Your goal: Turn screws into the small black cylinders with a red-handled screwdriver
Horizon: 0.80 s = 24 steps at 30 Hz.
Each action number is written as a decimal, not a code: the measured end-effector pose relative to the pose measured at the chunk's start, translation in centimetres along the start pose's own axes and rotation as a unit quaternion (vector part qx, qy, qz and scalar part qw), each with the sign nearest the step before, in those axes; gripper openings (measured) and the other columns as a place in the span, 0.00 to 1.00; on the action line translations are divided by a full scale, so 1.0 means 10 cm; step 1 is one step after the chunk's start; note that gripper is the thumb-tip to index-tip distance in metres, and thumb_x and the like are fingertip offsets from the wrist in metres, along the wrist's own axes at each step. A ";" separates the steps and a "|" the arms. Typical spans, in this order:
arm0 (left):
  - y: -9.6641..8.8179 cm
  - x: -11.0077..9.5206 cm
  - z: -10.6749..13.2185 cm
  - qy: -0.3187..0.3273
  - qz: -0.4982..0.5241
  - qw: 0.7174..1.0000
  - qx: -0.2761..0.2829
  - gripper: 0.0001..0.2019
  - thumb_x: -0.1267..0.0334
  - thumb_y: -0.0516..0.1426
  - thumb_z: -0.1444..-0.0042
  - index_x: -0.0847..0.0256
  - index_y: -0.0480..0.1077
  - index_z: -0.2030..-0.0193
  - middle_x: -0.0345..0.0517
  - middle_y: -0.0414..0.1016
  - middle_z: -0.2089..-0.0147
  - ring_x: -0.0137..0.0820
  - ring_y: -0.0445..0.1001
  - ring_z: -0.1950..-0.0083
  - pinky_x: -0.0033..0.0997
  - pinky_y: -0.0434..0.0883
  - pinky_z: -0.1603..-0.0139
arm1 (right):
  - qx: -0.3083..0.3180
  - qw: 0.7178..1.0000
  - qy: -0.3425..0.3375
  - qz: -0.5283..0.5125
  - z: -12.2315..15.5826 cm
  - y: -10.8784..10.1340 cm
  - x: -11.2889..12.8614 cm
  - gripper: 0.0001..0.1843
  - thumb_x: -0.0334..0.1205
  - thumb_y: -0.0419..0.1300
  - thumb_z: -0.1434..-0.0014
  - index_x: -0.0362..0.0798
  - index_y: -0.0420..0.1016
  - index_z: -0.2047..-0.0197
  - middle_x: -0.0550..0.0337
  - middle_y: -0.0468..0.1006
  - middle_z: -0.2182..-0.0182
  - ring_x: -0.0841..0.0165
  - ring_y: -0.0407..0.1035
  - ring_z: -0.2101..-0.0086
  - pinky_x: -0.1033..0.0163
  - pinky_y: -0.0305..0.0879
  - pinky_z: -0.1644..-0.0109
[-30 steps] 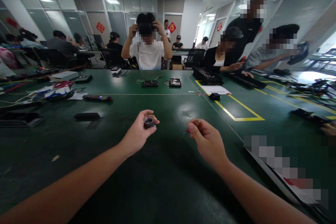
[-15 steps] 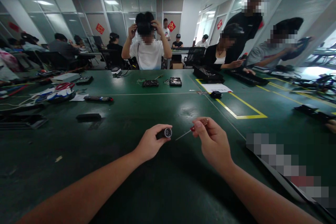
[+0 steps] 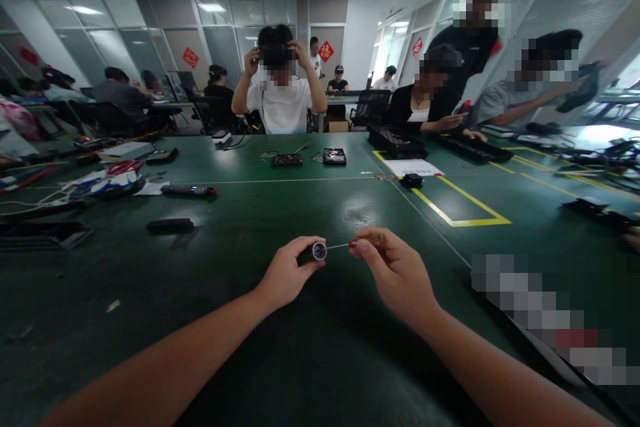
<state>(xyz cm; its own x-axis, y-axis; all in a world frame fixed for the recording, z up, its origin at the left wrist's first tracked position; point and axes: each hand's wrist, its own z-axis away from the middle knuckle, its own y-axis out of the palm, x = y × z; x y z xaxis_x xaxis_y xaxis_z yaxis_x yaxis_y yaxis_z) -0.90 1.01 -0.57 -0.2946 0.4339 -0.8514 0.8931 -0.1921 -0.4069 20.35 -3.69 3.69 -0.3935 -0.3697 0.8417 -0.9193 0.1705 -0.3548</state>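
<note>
My left hand (image 3: pixel 287 275) is closed around a small black cylindrical part (image 3: pixel 314 253) whose pale round end faces right. My right hand (image 3: pixel 395 273) pinches a thin screwdriver (image 3: pixel 357 243) with a red collar and amber handle. The metal tip of the screwdriver points left and meets the end of the cylinder. Both hands hover just above the dark green table (image 3: pixel 320 347), in the middle of the view.
A black bar (image 3: pixel 170 225), a dark pen-like tool (image 3: pixel 187 191) and cables with red scissors (image 3: pixel 107 177) lie to the left. Circuit boards (image 3: pixel 334 157) and a yellow-taped rectangle (image 3: pixel 450 200) lie beyond. Several people sit or stand across the table. A flat panel (image 3: pixel 545 340) lies at right.
My left hand turned the cylinder from upright to sideways and moved right. My right hand brought the screwdriver tip leftwards until it reached the cylinder's end.
</note>
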 end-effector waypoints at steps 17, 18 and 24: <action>-0.01 0.00 -0.02 -0.013 0.014 1.000 -0.015 0.20 0.73 0.63 0.44 0.58 0.74 0.44 0.47 0.77 0.45 0.37 0.74 0.43 0.43 0.68 0.37 | 0.006 1.000 0.001 0.024 0.01 0.00 0.04 0.14 0.51 0.57 0.32 0.51 0.75 0.53 0.57 0.84 0.65 0.61 0.80 0.63 0.56 0.72 0.58; -0.01 -0.01 -0.01 -0.012 0.011 1.000 -0.015 0.20 0.73 0.63 0.44 0.58 0.74 0.44 0.47 0.77 0.45 0.37 0.74 0.43 0.43 0.68 0.37 | 0.004 1.000 0.005 0.018 0.00 0.00 0.04 0.14 0.51 0.57 0.32 0.50 0.75 0.53 0.56 0.84 0.65 0.61 0.80 0.63 0.56 0.72 0.58; -0.02 0.01 -0.01 -0.004 0.006 1.000 -0.019 0.20 0.73 0.63 0.44 0.57 0.74 0.45 0.47 0.77 0.46 0.37 0.74 0.43 0.43 0.68 0.37 | 0.033 0.999 -0.004 0.001 0.00 -0.01 0.03 0.14 0.50 0.58 0.33 0.51 0.75 0.52 0.56 0.84 0.63 0.61 0.80 0.62 0.55 0.73 0.56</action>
<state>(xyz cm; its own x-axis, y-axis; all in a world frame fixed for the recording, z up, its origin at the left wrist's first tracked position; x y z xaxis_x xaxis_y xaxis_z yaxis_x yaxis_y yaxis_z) -1.07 1.17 -0.57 -0.2861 0.4247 -0.8589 0.9090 -0.1632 -0.3834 20.37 -3.80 3.97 -0.3946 -0.3762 0.8383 -0.9174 0.1098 -0.3826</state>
